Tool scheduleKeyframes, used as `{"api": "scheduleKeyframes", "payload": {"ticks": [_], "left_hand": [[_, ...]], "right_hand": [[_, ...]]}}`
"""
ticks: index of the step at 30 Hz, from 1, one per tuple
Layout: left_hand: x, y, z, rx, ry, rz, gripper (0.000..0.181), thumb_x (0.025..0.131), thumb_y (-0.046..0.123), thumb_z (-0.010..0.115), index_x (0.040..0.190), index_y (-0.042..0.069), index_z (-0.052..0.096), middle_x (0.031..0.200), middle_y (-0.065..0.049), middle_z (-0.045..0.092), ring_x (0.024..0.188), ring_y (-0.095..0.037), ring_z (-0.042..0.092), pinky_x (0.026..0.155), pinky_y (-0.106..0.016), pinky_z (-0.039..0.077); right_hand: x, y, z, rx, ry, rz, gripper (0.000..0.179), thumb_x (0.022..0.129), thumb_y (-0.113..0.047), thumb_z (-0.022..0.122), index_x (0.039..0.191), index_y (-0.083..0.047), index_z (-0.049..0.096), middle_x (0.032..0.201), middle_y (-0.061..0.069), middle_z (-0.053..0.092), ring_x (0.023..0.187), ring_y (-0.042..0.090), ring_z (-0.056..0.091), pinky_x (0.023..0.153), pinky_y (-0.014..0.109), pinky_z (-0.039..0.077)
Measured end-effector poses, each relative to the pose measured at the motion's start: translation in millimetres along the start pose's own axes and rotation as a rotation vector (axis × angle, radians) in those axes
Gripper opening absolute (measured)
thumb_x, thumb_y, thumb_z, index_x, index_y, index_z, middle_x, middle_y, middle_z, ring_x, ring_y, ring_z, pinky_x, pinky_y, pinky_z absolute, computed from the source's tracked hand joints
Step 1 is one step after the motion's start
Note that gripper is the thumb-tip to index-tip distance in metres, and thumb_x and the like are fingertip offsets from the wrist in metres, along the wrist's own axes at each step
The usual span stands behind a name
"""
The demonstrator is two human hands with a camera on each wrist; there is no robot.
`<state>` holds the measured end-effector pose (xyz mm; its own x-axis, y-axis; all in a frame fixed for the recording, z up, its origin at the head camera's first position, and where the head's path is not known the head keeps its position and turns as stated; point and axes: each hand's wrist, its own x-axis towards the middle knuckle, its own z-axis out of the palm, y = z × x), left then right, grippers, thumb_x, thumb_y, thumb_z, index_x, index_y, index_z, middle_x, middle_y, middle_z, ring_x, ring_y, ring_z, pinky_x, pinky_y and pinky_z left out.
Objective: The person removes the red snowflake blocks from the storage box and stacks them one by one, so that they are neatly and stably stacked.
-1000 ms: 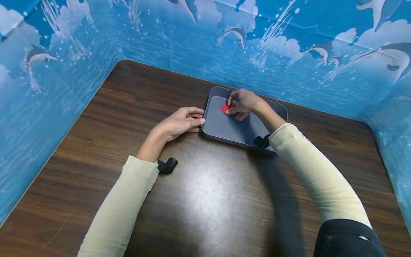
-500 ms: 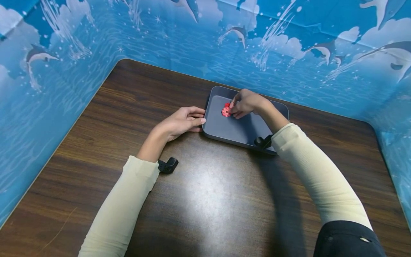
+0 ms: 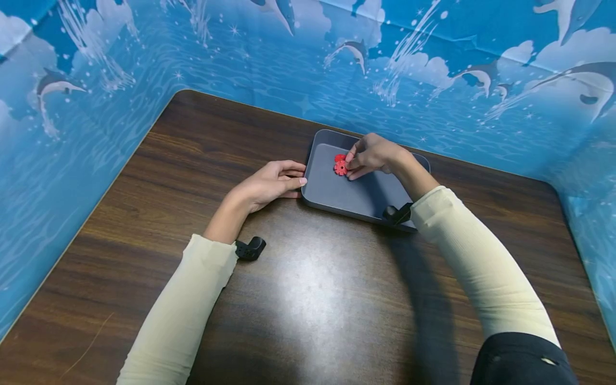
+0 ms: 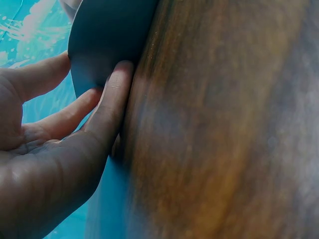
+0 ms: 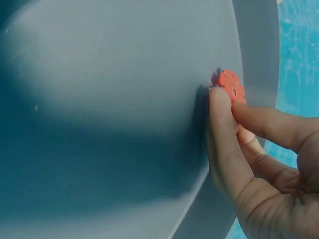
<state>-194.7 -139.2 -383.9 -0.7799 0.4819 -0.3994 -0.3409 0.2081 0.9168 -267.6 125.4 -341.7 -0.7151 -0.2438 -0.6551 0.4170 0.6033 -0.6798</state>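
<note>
A grey tray stands near the table's far edge. In its left part are small red notched plastic discs, flower-shaped. My right hand pinches one red disc between thumb and fingertips; in the right wrist view this disc shows its notched rim and centre slot. Just behind it in the head view is another red piece, partly covered. My left hand rests at the tray's left side. In the left wrist view its fairly straight fingers touch the tray's outer wall.
The dark wood-grain table extends around the tray. A blue dolphin-print cloth hangs behind and along the sides, close to the tray's far edge. Small black cameras are strapped at both wrists.
My right hand has shifted slightly right and turned the red disc, so its flat face shows more and the two red pieces stand out separately. The left hand and tray stay put.
</note>
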Motion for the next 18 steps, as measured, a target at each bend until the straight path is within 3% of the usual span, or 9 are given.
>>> {"api": "scheduleKeyframes", "payload": {"ticks": [7,14,18], "left_hand": [[-1.1,1.4,0.3,-0.007,-0.007,0.006,0.056,0.112,0.010,0.057,0.165,0.002,0.038,0.164,-0.019,0.042,0.147,-0.032,0.052,0.119,-0.043,0.056],[-0.5,0.1,-0.6,-0.001,-0.002,0.003,0.056,0.112,0.010,0.057,0.165,0.002,0.038,0.164,-0.019,0.042,0.147,-0.032,0.052,0.119,-0.044,0.056],[-0.1,-0.2,-0.6,-0.003,-0.007,0.004,0.056,0.113,0.010,0.057,0.165,0.002,0.037,0.164,-0.019,0.042,0.147,-0.032,0.052,0.119,-0.044,0.056]], "right_hand": [[-15.3,4.6,-14.7,0.013,-0.001,0.000,0.012,0.107,0.003,0.060,0.119,0.007,0.059,0.105,0.014,0.065,0.087,0.018,0.076,0.091,0.031,0.069],[-36.7,17.5,-34.3,-0.067,-0.009,0.009,0.018,0.109,-0.003,0.060,0.124,0.007,0.059,0.110,0.013,0.067,0.090,0.017,0.078,0.102,0.040,0.066],[-51.4,29.1,-50.7,-0.093,-0.019,0.014,0.021,0.110,-0.003,0.060,0.127,0.008,0.057,0.112,0.012,0.068,0.091,0.017,0.079,0.100,0.040,0.067]]}}
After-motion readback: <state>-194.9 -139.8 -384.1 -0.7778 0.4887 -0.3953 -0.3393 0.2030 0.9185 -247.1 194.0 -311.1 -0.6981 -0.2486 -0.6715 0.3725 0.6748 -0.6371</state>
